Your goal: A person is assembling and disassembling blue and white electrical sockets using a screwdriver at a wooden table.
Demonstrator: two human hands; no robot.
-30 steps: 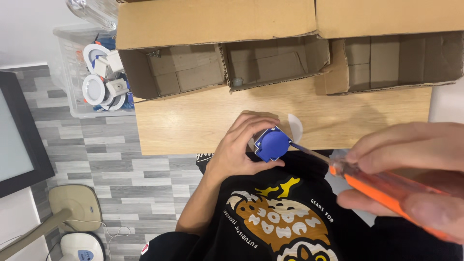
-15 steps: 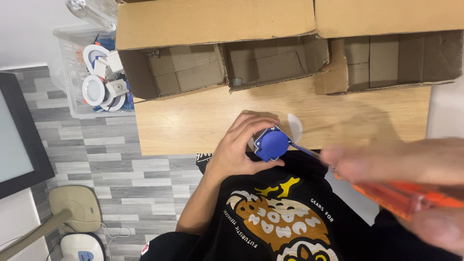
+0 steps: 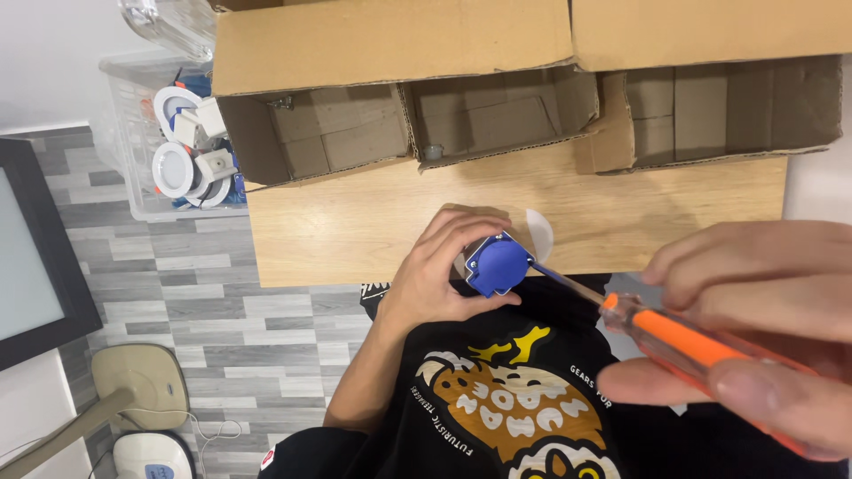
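My left hand (image 3: 444, 270) grips a small blue square part with a round cap (image 3: 497, 264), held just above the front edge of a wooden table (image 3: 355, 231). My right hand (image 3: 754, 310), large and close to the camera, holds an orange-handled screwdriver (image 3: 683, 341). Its metal shaft (image 3: 559, 279) reaches left and its tip touches the right side of the blue part. A thin white disc (image 3: 540, 232) lies on the table just behind the part. Below the hands is my black shirt with a printed owl.
Open cardboard boxes (image 3: 399, 124) stand side by side along the far edge of the table. A clear plastic bin (image 3: 169, 160) with white round fittings sits on the floor at left. A dark screen (image 3: 35, 257) and a beige stand (image 3: 133, 390) are at lower left.
My right hand shifted along the screwdriver handle, blurred half a second ago and steady now. The left hand and blue part have stayed where they were.
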